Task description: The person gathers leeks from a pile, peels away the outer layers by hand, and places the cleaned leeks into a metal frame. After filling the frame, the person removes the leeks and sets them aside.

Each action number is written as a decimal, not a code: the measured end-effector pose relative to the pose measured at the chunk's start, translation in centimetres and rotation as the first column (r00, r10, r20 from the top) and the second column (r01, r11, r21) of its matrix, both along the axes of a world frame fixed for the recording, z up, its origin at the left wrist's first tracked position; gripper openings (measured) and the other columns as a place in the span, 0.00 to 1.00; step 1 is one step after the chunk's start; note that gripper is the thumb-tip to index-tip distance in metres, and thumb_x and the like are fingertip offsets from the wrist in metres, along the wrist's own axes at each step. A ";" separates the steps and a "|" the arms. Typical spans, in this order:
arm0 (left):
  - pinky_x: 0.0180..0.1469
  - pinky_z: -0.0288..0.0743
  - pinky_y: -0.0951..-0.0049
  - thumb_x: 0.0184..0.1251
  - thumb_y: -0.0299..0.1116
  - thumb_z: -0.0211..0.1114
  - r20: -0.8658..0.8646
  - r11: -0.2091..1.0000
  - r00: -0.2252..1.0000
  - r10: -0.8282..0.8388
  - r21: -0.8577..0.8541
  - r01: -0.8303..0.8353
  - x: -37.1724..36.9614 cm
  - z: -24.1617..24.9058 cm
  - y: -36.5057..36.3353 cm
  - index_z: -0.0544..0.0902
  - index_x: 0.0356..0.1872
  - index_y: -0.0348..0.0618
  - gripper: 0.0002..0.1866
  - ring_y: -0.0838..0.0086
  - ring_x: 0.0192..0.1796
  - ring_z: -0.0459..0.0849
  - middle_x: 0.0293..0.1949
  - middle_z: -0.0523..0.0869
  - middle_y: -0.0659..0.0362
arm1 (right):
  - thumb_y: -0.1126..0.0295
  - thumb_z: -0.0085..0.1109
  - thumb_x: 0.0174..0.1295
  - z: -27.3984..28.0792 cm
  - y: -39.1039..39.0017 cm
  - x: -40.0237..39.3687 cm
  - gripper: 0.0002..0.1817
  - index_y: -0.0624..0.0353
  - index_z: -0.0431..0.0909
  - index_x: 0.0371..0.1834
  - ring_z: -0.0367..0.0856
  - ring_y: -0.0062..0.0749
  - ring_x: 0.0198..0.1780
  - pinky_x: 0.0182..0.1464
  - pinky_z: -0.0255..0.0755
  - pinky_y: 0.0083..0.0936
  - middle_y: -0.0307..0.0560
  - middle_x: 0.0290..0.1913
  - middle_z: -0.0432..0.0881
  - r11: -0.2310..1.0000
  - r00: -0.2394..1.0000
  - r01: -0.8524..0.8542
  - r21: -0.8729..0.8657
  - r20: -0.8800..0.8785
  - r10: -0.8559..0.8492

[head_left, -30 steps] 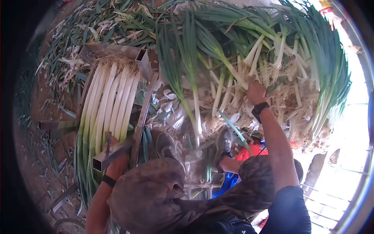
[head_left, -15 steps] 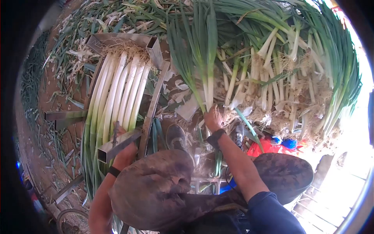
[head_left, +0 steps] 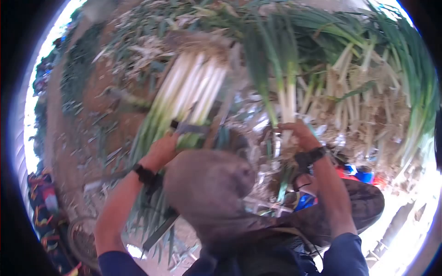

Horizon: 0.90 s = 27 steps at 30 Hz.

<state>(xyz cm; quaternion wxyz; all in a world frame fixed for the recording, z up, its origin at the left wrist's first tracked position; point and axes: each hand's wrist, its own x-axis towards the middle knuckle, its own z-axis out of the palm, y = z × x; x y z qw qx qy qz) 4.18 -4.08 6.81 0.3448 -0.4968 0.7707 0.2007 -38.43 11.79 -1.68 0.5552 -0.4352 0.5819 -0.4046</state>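
My left hand (head_left: 162, 149) is closed at the dark end of a short metal bar (head_left: 195, 129), though blur softens its fingers. The bar lies across a bundle of green onions (head_left: 186, 87), which sit side by side in a metal frame (head_left: 220, 115) with their roots at the far end. Their green leaves run toward me and pass partly behind my knee. To the right, my right hand (head_left: 299, 132) grips a few green onions (head_left: 287, 99) low on their white stems, leaves pointing away from me.
A large heap of rooted green onions (head_left: 352, 92) lies at the right. Trimmed leaves (head_left: 142, 46) litter the ground behind the frame and to the left. Red and blue plastic (head_left: 361, 176) shows beside my right knee. A wheel-like ring (head_left: 83, 234) is at lower left.
The view has swung, so the frame and onions appear further right and blurred. My left hand has come out from under the metal bar to its left end. My right hand still grips its onions.
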 end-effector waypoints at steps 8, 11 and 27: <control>0.48 0.76 0.61 0.63 0.36 0.69 -0.337 0.926 0.878 0.341 -0.041 -0.375 15.2 12.3 5.8 0.78 0.60 0.38 0.25 0.58 0.45 0.86 0.42 0.87 0.47 | 0.69 0.62 0.59 -1.6 -1.6 -1.3 0.10 0.66 0.85 0.33 0.81 0.29 0.24 0.34 0.76 0.21 0.42 0.28 0.85 0.848 0.876 0.157 0.506 0.326 -0.356; 0.51 0.76 0.61 0.65 0.34 0.67 -0.433 0.906 0.898 -0.073 -0.406 -0.123 24.2 11.5 8.1 0.80 0.57 0.39 0.20 0.58 0.48 0.84 0.46 0.86 0.47 | 0.71 0.60 0.59 0.6 0.5 -3.4 0.20 0.61 0.79 0.56 0.81 0.35 0.51 0.57 0.74 0.32 0.50 0.52 0.83 0.983 0.971 -0.104 -0.149 -0.230 0.068; 0.39 0.76 0.73 0.69 0.48 0.67 -0.518 0.517 0.021 0.855 0.848 -0.119 -23.6 -0.1 22.9 0.77 0.53 0.39 0.24 0.82 0.38 0.81 0.39 0.82 0.63 | 0.70 0.62 0.56 -3.1 13.6 4.1 0.12 0.68 0.82 0.39 0.84 0.39 0.41 0.39 0.74 0.34 0.49 0.36 0.84 0.934 0.790 -0.349 0.077 -0.512 0.337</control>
